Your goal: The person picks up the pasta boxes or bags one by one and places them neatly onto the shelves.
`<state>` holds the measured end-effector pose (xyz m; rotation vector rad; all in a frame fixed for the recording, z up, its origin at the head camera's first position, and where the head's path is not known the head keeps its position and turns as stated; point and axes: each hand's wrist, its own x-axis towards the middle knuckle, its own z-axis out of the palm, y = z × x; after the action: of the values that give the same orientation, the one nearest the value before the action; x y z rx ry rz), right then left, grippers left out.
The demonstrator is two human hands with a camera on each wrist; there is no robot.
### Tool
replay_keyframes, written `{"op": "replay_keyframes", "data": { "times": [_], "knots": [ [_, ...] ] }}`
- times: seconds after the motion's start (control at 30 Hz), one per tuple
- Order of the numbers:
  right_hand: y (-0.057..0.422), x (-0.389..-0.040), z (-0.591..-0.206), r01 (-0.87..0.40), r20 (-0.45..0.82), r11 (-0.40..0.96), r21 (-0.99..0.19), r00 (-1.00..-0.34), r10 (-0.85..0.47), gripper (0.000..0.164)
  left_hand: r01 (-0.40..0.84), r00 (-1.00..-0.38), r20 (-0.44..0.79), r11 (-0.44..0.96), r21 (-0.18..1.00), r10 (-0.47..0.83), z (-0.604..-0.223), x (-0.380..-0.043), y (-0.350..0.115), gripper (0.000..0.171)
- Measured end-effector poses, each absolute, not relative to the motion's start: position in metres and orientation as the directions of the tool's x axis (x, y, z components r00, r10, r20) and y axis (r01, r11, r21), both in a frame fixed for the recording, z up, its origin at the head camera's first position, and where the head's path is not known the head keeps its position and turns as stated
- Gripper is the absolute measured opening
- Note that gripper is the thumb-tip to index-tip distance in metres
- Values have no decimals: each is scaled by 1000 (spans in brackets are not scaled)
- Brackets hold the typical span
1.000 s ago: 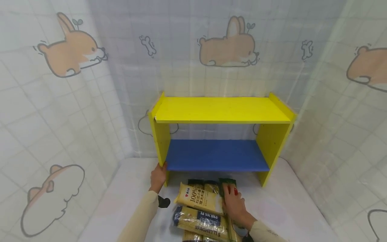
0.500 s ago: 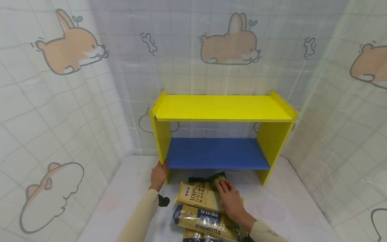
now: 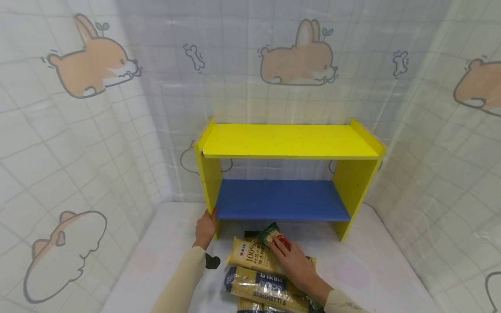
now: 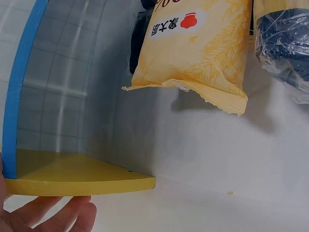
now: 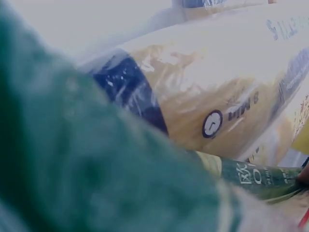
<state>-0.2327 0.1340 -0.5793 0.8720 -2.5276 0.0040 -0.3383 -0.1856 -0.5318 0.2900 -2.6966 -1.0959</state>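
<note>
In the head view my left hand grips the left side panel of a yellow and blue shelf. The left wrist view shows its fingers against the panel's outer face. My right hand holds a green-ended pasta packet from above; the packet slants across the pile, and its green wrap fills much of the right wrist view. Beneath and beside it lie a yellow pasta bag and a spaghetti packet with blue bands. The right palm side is mostly hidden.
Above the pile stands the shelf, with a blue lower board and a yellow top board. More packets lie under the pile on the white tabletop. Patterned curtains surround the sides and back.
My right hand has turned the green-ended packet from nearly straight to a leftward slant over the pile, its far end shifting left. The left hand keeps its place on the shelf panel.
</note>
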Motion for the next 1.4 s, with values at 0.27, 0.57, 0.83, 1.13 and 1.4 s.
{"op": "replay_keyframes", "data": {
  "times": [0.27,0.57,0.83,1.13,1.4],
  "knots": [
    [136,-235,-574,-629,520,744,227,-568,-639,94,-110,-958,117,710,695,-263,-529,-336,-187,46],
    [137,-235,-571,-686,511,688,237,-515,-689,93,-104,-952,141,717,689,-273,-525,-337,-188,44],
    [141,-238,-561,-718,573,657,230,-446,-687,79,-100,-952,146,724,682,-269,-523,-339,-188,45],
    [154,-253,-542,-669,673,709,225,-420,-609,74,-115,-956,117,713,692,-268,-529,-341,-186,44],
    [161,-262,-531,-623,740,763,174,-428,-519,56,-102,-960,122,721,685,-252,-533,-336,-186,43]
  ]
}}
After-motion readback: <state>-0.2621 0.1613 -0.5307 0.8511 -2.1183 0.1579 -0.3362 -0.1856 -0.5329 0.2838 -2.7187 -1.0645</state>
